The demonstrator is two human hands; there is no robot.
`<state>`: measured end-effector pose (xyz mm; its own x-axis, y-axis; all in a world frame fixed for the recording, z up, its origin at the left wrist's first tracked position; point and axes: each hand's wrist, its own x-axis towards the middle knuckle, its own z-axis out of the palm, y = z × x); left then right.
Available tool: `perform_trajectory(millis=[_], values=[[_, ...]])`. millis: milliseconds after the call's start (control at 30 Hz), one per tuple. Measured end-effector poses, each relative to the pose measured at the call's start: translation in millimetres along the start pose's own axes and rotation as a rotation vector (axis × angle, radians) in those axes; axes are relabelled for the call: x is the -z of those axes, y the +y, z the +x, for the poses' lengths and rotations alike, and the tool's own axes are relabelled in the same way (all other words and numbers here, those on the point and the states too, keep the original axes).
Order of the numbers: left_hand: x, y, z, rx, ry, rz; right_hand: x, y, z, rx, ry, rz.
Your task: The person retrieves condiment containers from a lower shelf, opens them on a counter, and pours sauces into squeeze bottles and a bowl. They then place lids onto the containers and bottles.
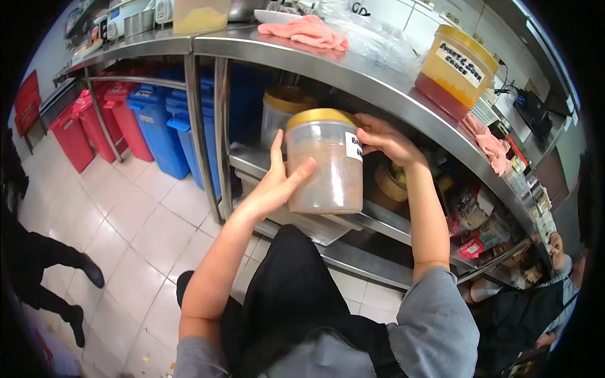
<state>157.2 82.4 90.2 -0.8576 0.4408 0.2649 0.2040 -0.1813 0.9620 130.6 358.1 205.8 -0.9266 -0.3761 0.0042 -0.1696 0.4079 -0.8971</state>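
Note:
Between both hands I hold a clear plastic jar (324,179) with a yellow screw lid and a white label, only partly readable. Brownish contents fill much of it. My left hand (277,183) presses on the jar's left side, thumb across the front. At the upper right, my right hand (387,140) grips the jar near its lid and label. Behind it, a second yellow-lidded jar (271,116) stands on the under-shelf. Up on the steel counter (378,69) is a jar labelled sweet & sour sauce (455,72), with red-orange contents.
Pink cloths (305,33) and clear plastic bags (372,38) lie on the counter. Blue bins (157,129) and red bins (75,132) stand beneath it at left. Another person's legs (47,271) are at far left; a co-worker in a dark apron (523,315) is at right.

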Motion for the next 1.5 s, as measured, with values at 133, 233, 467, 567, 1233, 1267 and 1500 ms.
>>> perform_trajectory(millis=[133, 233, 467, 567, 1233, 1267, 1500], values=[[23.0, 28.9, -32.3, 0.130, 0.076, -0.242, -48.4, -19.8, 17.5, 0.118, 0.014, -0.048], [44.4, 26.7, -55.0, -0.162, 0.225, -0.141, -78.9, -34.7, 27.6, 0.293, -0.026, -0.005], [102.3, 130.2, -97.7, -0.561, 0.682, 0.125, -111.1, -49.4, -30.7, 0.470, -0.186, -0.346], [117.0, 204.3, -59.7, -0.722, 0.601, 0.266, -115.7, -42.1, -49.6, 0.498, -0.270, -0.412], [149.8, 163.2, 153.7, -0.804, 0.992, 1.121, -49.6, 51.7, 92.7, 0.527, 0.397, -0.806], [141.7, 157.6, 143.2, -0.826, 0.978, 1.166, -54.2, 60.5, 107.9, 0.546, 0.437, -0.856], [103.1, 133.6, 51.8, -0.977, 0.756, 1.008, -100.6, 24.7, 97.3, 0.699, 0.481, -0.957]])
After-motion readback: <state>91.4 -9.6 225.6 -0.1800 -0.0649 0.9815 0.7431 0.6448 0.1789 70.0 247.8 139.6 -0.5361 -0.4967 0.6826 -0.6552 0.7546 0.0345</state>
